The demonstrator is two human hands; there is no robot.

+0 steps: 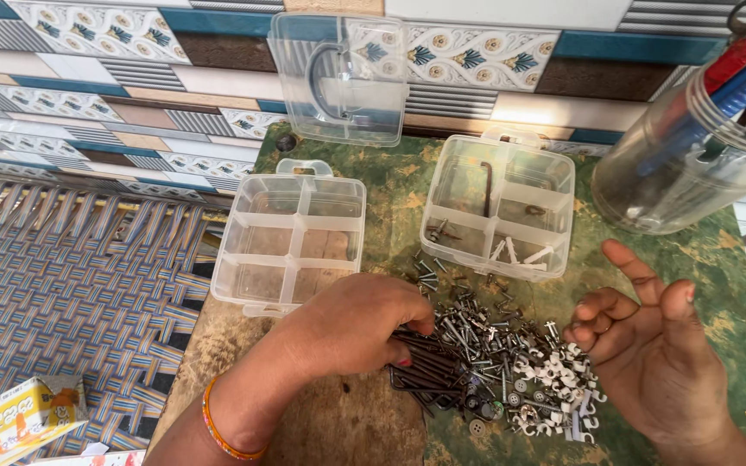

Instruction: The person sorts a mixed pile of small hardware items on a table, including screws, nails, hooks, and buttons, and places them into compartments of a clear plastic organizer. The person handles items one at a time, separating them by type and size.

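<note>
We work at a desk (718,259) with a green patterned top, set against a tiled wall.

1. Containers. A clear jar (675,164) holding pens stands at the far right. A clear lid (338,78) with a handle leans upright on the wall. Two clear compartment trays lie side by side. The left tray (291,237) shows six compartments, all without contents. The right tray (498,207) holds a bent hex key, a few screws and a few white plugs; most of its space is unfilled.

2. Mixed pile (494,354). It lies on the desk just in front of the trays, between our two hands. It contains dark nails (425,367) on the left, bright screws in the middle and white cable clips (559,393) on the right.

3. Hands. Our left hand (356,324) rests palm down on the dark nails, fingers (407,345) curled together and closed on a bunch of them. Our right hand (658,354) lies palm up just beside the cable clips, fingers spread apart and slightly bent, holding nothing.

4. Progress. We judge the sorting to be at an early stage: only a few items sit in the right tray, the left tray is unused, and nearly all the hardware remains unsorted on the desk.
</note>
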